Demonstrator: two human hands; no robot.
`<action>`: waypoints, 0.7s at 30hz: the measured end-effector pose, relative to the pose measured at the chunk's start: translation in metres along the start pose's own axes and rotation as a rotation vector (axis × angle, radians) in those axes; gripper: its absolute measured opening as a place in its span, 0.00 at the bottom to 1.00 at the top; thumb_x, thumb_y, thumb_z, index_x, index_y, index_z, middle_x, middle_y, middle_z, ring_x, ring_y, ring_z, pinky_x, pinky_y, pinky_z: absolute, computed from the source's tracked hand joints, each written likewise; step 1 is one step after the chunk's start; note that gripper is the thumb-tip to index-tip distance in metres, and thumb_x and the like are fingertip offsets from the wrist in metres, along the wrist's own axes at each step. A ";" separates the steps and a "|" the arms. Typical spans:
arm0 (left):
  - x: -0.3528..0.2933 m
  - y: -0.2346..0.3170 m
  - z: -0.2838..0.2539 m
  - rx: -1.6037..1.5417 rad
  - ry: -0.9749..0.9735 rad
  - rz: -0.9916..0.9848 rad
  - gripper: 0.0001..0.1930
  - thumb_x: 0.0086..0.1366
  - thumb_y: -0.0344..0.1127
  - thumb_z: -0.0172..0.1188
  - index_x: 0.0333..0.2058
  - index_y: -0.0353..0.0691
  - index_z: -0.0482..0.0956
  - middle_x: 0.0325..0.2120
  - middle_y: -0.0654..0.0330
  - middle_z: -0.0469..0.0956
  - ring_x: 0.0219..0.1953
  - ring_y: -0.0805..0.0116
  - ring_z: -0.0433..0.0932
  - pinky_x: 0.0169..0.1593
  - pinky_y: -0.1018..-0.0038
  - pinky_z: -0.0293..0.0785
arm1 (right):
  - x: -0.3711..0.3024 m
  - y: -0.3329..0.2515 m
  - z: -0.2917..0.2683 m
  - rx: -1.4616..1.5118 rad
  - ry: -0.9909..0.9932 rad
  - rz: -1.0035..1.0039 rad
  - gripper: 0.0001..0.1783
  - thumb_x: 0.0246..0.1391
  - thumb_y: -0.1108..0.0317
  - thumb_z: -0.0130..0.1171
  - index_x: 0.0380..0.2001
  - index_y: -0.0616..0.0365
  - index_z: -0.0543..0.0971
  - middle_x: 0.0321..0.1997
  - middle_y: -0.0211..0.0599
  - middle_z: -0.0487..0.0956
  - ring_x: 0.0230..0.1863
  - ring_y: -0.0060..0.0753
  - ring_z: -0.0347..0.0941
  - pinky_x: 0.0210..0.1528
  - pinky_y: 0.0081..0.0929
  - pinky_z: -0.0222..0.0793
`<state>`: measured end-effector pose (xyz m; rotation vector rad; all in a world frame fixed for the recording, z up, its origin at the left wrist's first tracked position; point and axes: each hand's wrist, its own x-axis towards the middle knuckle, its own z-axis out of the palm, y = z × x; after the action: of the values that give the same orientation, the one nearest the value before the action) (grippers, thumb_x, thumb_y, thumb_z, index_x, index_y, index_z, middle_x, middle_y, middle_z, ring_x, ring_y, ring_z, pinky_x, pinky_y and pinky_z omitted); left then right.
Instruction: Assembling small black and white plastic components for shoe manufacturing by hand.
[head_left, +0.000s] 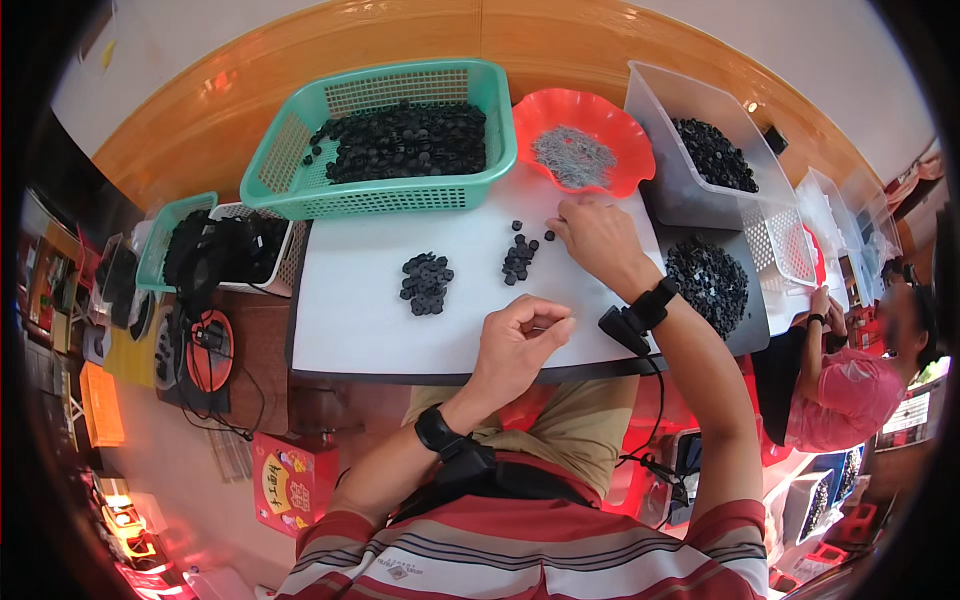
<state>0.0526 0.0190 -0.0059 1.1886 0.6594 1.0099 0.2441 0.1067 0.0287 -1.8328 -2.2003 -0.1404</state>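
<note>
My left hand (pixel 522 345) is above the near edge of the white table top (pixel 365 335). Its thumb and fingers are pressed together, and whatever they may hold is too small to make out. Farther off and to the right, my right hand (pixel 603 243) has its fingertips pinched beside a small round black part (pixel 549 235). I cannot see whether anything is between them. Just left of that hand lies a small cluster of black parts (pixel 518 260). A larger pile of similar black parts (pixel 427 283) sits farther left.
Along the back stand a green basket (pixel 400 197) of black parts, a red scalloped bowl (pixel 636 140) of thin metal pins and a clear bin (pixel 650 100). More black parts (pixel 708 285) are heaped at right. Another person (pixel 845 390) sits far right. A cable hangs near my right wrist.
</note>
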 end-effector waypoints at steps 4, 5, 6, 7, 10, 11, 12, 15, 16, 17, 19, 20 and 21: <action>-0.001 0.000 -0.001 0.001 0.006 0.010 0.09 0.66 0.28 0.67 0.42 0.30 0.82 0.33 0.62 0.81 0.34 0.78 0.80 0.41 0.79 0.78 | 0.001 -0.008 0.007 0.013 0.006 0.039 0.16 0.61 0.56 0.60 0.30 0.58 0.80 0.30 0.49 0.81 0.33 0.57 0.79 0.35 0.52 0.73; -0.001 0.000 -0.001 0.011 0.002 0.001 0.09 0.66 0.28 0.67 0.42 0.30 0.82 0.33 0.62 0.82 0.34 0.78 0.80 0.40 0.79 0.78 | 0.001 -0.010 0.008 0.022 0.004 0.066 0.16 0.61 0.55 0.60 0.30 0.58 0.80 0.30 0.50 0.81 0.33 0.57 0.79 0.35 0.52 0.72; 0.000 0.000 -0.001 0.007 0.003 -0.001 0.09 0.66 0.28 0.67 0.42 0.30 0.82 0.33 0.62 0.82 0.34 0.78 0.80 0.40 0.79 0.78 | 0.001 -0.013 0.008 0.021 0.000 0.067 0.16 0.61 0.55 0.60 0.30 0.58 0.80 0.30 0.50 0.81 0.33 0.57 0.79 0.35 0.52 0.72; 0.001 0.000 -0.001 0.006 0.004 -0.003 0.09 0.66 0.28 0.67 0.42 0.30 0.82 0.32 0.62 0.82 0.34 0.78 0.80 0.40 0.79 0.78 | 0.000 -0.016 0.005 0.030 0.004 0.094 0.16 0.61 0.55 0.60 0.30 0.58 0.80 0.30 0.50 0.81 0.33 0.57 0.79 0.35 0.52 0.73; 0.002 0.001 -0.001 -0.003 0.008 -0.005 0.09 0.66 0.29 0.68 0.42 0.31 0.82 0.32 0.62 0.82 0.34 0.78 0.80 0.39 0.80 0.77 | 0.001 -0.019 0.006 0.060 0.014 0.113 0.15 0.61 0.55 0.60 0.31 0.57 0.81 0.30 0.50 0.81 0.33 0.58 0.79 0.35 0.52 0.73; 0.002 0.001 -0.001 -0.006 0.014 -0.002 0.09 0.66 0.29 0.68 0.42 0.31 0.82 0.32 0.62 0.82 0.33 0.78 0.80 0.39 0.80 0.77 | 0.002 -0.019 0.005 0.084 0.024 0.101 0.15 0.61 0.55 0.60 0.31 0.57 0.81 0.31 0.49 0.81 0.32 0.58 0.79 0.35 0.52 0.73; 0.002 0.001 -0.001 -0.008 0.011 -0.004 0.09 0.66 0.29 0.68 0.42 0.31 0.82 0.32 0.62 0.82 0.33 0.78 0.80 0.39 0.80 0.77 | 0.002 -0.019 0.004 0.083 0.023 0.104 0.15 0.61 0.55 0.60 0.31 0.57 0.81 0.31 0.49 0.81 0.32 0.58 0.79 0.35 0.52 0.73; 0.003 0.000 -0.001 -0.021 0.010 0.006 0.10 0.66 0.29 0.68 0.42 0.31 0.82 0.32 0.62 0.82 0.33 0.78 0.79 0.38 0.80 0.77 | 0.003 -0.021 0.001 0.101 -0.022 0.106 0.15 0.61 0.56 0.59 0.33 0.57 0.81 0.35 0.50 0.82 0.33 0.59 0.80 0.36 0.51 0.75; 0.003 0.000 -0.001 -0.029 0.009 -0.001 0.10 0.66 0.30 0.68 0.42 0.31 0.82 0.31 0.63 0.82 0.33 0.78 0.79 0.38 0.81 0.76 | 0.003 -0.019 0.003 0.107 -0.010 0.087 0.14 0.61 0.56 0.59 0.33 0.57 0.81 0.35 0.50 0.82 0.33 0.58 0.80 0.36 0.51 0.75; 0.004 0.000 0.000 -0.036 0.009 -0.008 0.10 0.66 0.30 0.68 0.42 0.32 0.82 0.31 0.63 0.82 0.33 0.78 0.79 0.38 0.81 0.76 | 0.002 -0.018 0.005 0.114 0.003 0.069 0.14 0.61 0.57 0.59 0.32 0.57 0.81 0.35 0.50 0.82 0.33 0.58 0.80 0.36 0.51 0.74; 0.004 -0.001 0.000 -0.030 0.010 -0.007 0.10 0.66 0.30 0.68 0.42 0.32 0.82 0.31 0.63 0.82 0.33 0.78 0.79 0.38 0.81 0.76 | 0.002 -0.017 0.006 0.127 0.015 0.055 0.14 0.60 0.57 0.60 0.32 0.57 0.81 0.34 0.49 0.82 0.33 0.58 0.80 0.36 0.51 0.74; 0.004 -0.002 0.000 -0.024 0.011 -0.006 0.09 0.66 0.30 0.68 0.43 0.32 0.82 0.31 0.63 0.82 0.32 0.78 0.79 0.38 0.81 0.76 | 0.002 -0.016 0.006 0.140 0.026 0.042 0.14 0.60 0.57 0.60 0.32 0.57 0.81 0.34 0.49 0.82 0.33 0.59 0.79 0.36 0.51 0.74; 0.003 -0.002 0.000 -0.022 0.012 -0.006 0.09 0.66 0.30 0.68 0.43 0.32 0.82 0.31 0.63 0.82 0.32 0.78 0.79 0.38 0.81 0.76 | 0.001 -0.016 0.005 0.142 0.028 0.041 0.14 0.60 0.57 0.60 0.32 0.57 0.81 0.34 0.49 0.82 0.33 0.59 0.79 0.36 0.51 0.74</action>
<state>0.0545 0.0219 -0.0074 1.1621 0.6592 1.0171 0.2272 0.1059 0.0256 -1.7865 -2.0942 -0.0010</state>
